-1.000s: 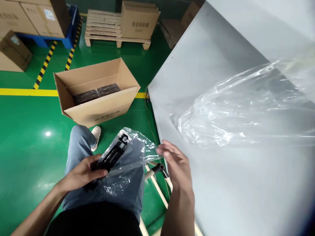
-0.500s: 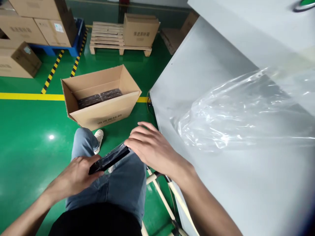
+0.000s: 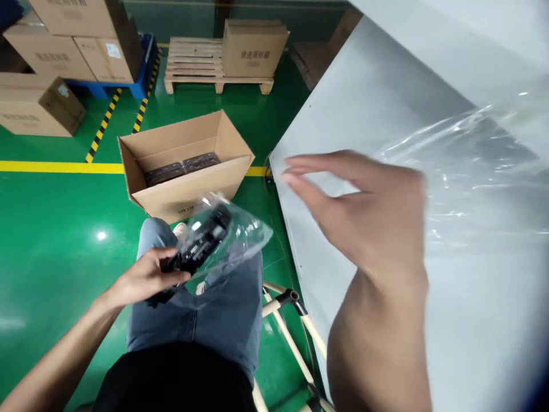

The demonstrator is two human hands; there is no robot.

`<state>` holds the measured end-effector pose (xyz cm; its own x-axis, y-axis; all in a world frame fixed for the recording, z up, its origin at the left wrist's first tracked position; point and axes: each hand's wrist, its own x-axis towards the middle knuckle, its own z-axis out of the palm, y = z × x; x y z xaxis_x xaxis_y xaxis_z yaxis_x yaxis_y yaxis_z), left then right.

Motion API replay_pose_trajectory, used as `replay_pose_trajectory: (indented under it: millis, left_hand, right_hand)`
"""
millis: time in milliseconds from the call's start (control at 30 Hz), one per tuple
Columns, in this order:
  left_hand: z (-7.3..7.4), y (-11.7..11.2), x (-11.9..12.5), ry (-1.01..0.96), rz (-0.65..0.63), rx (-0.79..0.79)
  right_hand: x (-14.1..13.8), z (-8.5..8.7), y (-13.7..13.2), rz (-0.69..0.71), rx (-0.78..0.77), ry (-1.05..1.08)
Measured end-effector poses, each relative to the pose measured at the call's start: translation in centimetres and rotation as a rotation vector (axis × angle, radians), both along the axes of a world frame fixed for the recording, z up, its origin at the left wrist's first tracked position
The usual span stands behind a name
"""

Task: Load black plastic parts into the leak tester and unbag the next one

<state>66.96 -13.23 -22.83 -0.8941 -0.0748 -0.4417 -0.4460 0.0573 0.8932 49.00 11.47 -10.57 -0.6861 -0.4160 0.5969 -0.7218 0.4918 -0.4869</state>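
Note:
My left hand grips a black plastic part at its lower end, above my lap. A clear plastic bag surrounds the part and spreads out loosely past its far end. Raised over the grey surface on the right is my right hand, away from the part. Its thumb and index finger come together in a pinch, slightly blurred, and I cannot make out whether something thin is between the tips.
An open cardboard box with dark wrapped parts stands on the green floor ahead. A large clear plastic sheet lies on the grey surface. Stacked cartons and a wooden pallet stand behind. A pipe frame is beside my legs.
My right hand has let go of the bagged part and moved up and right. My left hand has lifted the part slightly and turned it, and the bag's end now spreads out.

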Motion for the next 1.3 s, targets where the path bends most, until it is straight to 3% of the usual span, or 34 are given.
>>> replay_pose_trajectory:
  millis: [67, 100, 167, 267, 400, 567, 700, 967, 1100, 1200, 1267, 1300]
  left_hand:
    - [-0.8, 0.2, -0.6, -0.047, 0.343, 0.211]
    - [-1.1, 0.5, -0.9, -0.049, 0.501, 0.294]
    - [-1.7, 1.1, -1.6, -0.033, 0.698, 0.42]
    - [-2.5, 2.0, -2.2, -0.026, 0.803, 0.524]
    - [-4.0, 3.2, -2.3, -0.013, 0.887, 0.534]
    - [-5.1, 4.7, -2.3, -0.013, 0.954, 0.563]
    - [-5.1, 4.9, -2.5, -0.013, 1.004, 0.53]
    - [-6.1, 4.4, -3.2, -0.049, 1.028, 0.506]
    - [-6.5, 4.1, -3.4, -0.049, 1.008, 0.516]
    - [-5.9, 3.4, -4.0, -0.04, 0.949, 0.503]
    - [-5.1, 2.7, -4.5, -0.007, 0.923, 0.499]
    - [-4.7, 2.4, -4.8, 0.016, 0.915, 0.502]
  right_hand:
    - [1.7, -1.5, -0.3, -0.154, -0.119, 0.059]
    - [2.9, -2.7, -0.8, -0.137, -0.12, 0.047]
    - [5.8, -5.9, -2.2, 0.051, -0.04, -0.062]
    - [10.7, -11.3, -4.8, 0.219, 0.067, -0.246]
    - [14.8, -15.6, -6.7, 0.119, 0.196, -0.28]
    - [15.5, -17.2, -6.8, 0.04, 0.292, -0.228]
    - [15.4, -18.2, -6.2, -0.022, 0.25, -0.222]
    - [16.8, -21.0, -4.8, 0.275, 0.227, -0.097]
    - [15.9, -20.9, -3.2, 0.373, 0.203, -0.046]
    - [15.7, -20.8, -2.0, 0.463, 0.137, -0.047]
    - [16.1, -21.3, -1.9, 0.443, 0.017, -0.11]
    - [16.4, -21.7, -2.0, 0.37, -0.062, -0.199]
